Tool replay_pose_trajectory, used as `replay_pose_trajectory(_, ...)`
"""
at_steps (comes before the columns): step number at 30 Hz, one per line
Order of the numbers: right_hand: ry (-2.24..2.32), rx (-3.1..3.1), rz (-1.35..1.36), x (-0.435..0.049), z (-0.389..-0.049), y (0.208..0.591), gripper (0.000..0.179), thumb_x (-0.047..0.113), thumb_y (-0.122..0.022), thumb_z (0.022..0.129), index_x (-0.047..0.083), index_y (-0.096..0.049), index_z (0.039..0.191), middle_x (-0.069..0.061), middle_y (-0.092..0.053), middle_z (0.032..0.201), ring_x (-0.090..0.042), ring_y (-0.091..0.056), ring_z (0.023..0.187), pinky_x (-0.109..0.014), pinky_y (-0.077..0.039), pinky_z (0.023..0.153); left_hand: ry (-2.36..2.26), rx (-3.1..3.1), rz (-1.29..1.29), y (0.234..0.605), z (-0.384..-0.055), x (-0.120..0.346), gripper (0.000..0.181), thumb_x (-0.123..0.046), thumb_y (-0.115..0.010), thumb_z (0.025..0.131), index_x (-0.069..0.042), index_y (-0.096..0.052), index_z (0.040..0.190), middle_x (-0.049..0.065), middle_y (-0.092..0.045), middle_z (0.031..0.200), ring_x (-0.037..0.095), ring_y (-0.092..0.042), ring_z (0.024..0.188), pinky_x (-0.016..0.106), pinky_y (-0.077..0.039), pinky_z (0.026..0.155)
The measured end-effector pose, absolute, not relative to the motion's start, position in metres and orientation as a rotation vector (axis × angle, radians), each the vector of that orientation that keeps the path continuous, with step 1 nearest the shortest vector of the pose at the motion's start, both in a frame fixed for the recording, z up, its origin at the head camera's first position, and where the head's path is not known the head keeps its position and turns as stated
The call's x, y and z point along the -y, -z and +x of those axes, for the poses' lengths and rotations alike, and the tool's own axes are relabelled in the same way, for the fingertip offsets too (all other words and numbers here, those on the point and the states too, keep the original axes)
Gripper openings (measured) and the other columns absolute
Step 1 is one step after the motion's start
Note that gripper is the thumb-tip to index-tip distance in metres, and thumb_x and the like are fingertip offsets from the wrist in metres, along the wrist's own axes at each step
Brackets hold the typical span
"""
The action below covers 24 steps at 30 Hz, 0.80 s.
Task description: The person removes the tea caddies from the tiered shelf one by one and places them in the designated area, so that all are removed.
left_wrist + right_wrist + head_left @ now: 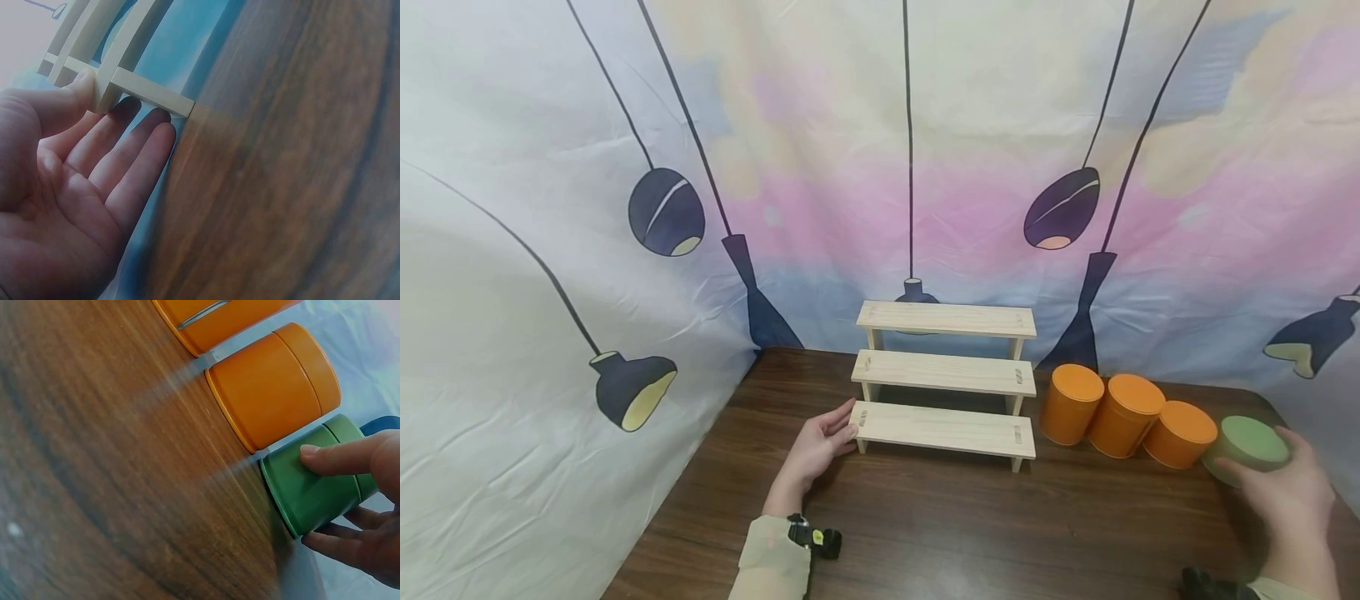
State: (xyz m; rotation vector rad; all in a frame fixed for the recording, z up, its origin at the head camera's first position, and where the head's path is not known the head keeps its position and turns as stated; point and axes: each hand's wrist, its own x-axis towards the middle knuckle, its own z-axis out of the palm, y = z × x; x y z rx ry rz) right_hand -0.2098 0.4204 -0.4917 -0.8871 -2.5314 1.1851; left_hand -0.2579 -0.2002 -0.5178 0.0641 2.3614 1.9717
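Observation:
A pale wooden three-step shelf (943, 427) stands on the dark table, its steps rising toward the back. My left hand (817, 446) is at the left end of the lowest step. In the left wrist view its thumb lies on the step's end (107, 94) and the other fingers reach beneath. At the far right, my right hand (1292, 492) grips a short green tin (1253, 442) with a lid. The right wrist view shows the thumb on the green tin's (315, 481) near side and fingers around the far side; it stands upright on the table.
Three orange tins run in a row between shelf and green tin: a tall one (1072, 408), another tall one (1123, 417) and a shorter one (1180, 437). Behind the brown wood table (925, 533) hangs a cloth (985, 125) printed with lamps.

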Motion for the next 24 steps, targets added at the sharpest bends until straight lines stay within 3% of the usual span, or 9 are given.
replay_pose_trajectory(18, -1.173, 2.589, -0.787, -0.4201, -0.2104, 0.4936, 0.101, 0.015, -0.072, 0.098, 0.002, -0.002, 0.17, -0.035, -0.01, 0.171, -0.062, -0.015, 0.153, -0.075, -0.02, 0.122, -1.978, -2.359, 0.075, 0.5191, -0.2586, 0.1999, 0.056, -0.01, -0.067, 0.107, -0.004, -0.05, 0.159, 0.022, -0.058, 0.153, 0.035, -0.064, 0.133, 0.05, -0.059, 0.1)
replay_pose_trajectory(24, -1.136, 2.642, -0.674, -0.4217, -0.2124, 0.4887, 0.108, 0.01, -0.073, 0.093, -0.003, 0.004, 0.167, -0.041, -0.006, 0.168, -0.067, -0.017, 0.149, -0.079, -0.021, 0.119, -1.976, -2.358, 0.075, 0.5189, -0.2585, 0.2006, 0.056, -0.011, -0.068, 0.106, -0.006, -0.051, 0.159, 0.021, -0.058, 0.153, 0.035, -0.064, 0.133, 0.049, -0.059, 0.1)
